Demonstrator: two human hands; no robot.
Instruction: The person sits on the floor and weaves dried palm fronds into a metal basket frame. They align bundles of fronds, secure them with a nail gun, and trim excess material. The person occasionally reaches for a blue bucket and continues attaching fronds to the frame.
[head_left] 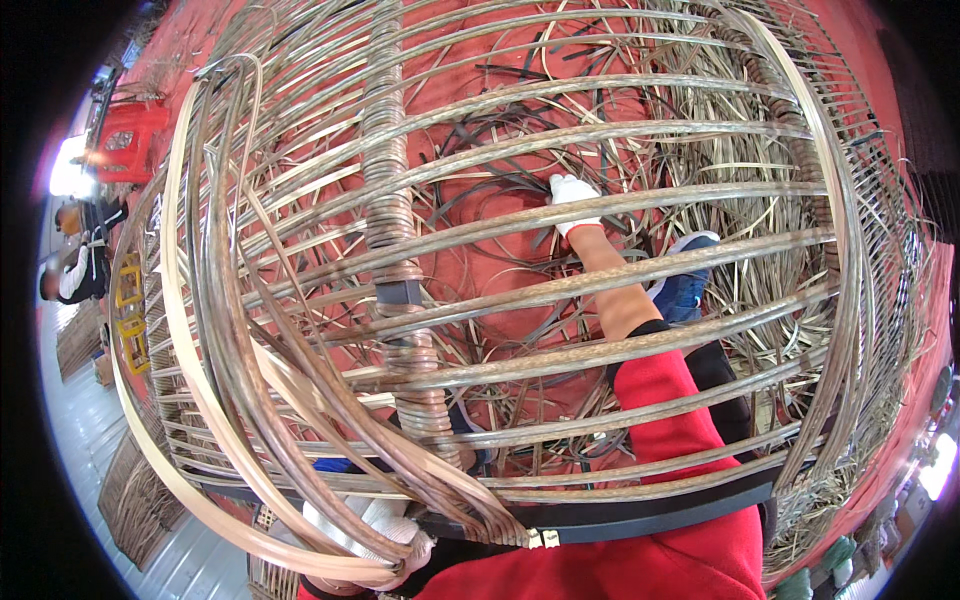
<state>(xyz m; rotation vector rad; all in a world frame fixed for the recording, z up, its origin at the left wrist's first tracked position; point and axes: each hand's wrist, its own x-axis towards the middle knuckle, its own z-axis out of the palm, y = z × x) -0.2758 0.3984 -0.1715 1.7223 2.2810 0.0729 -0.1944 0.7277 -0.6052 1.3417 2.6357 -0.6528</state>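
Note:
A large curved frame of long brown-grey wicker rods (pixel 600 205) lies in front of me, a coil-wrapped rib (pixel 387 170) crossing it. My left hand (pixel 385 528), in a white knit glove, is closed around a bundle of long strips (pixel 245 340) at the lower left; part of the hand is behind them. Between the rods, my right hand (pixel 575 200), also white-gloved, reaches to the red floor. Its fingers are bent among loose dark strips (pixel 490 185); what they hold is too small to tell. A black band (pixel 620 515) edges the frame near my body.
Heaps of pale strips (pixel 730 160) lie along the right. My blue shoe (pixel 685 280) is beneath the rods. Yellow crates (pixel 132 340), a red crate (pixel 132 140) and a person (pixel 85 250) are at the far left. Tall bent strips (pixel 185 250) rise at the left.

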